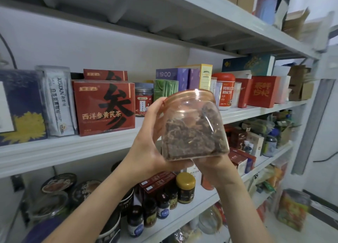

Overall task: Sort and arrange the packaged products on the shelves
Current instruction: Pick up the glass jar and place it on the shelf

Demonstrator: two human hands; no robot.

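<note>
I hold up a clear plastic jar [193,127] with a copper-tinted lid, about half full of dark dried pieces, in front of the middle shelf [73,147]. My left hand [151,142] grips its left side, fingers curled round the lid end and the base. My right hand [215,164] cups the jar from underneath and is mostly hidden behind it. The jar tilts slightly, lid away from me. On the shelf behind it stand a red tea box [103,107] and a small labelled jar [143,100].
The middle shelf also carries a dark blue box [22,105], a white pouch [58,100], green sachets [165,90], purple boxes [175,78], a red canister [224,90] and red cartons [261,90]. The lower shelf [182,215] holds small dark bottles, tins and a gold-lidded jar [185,187]. Cardboard boxes sit on top.
</note>
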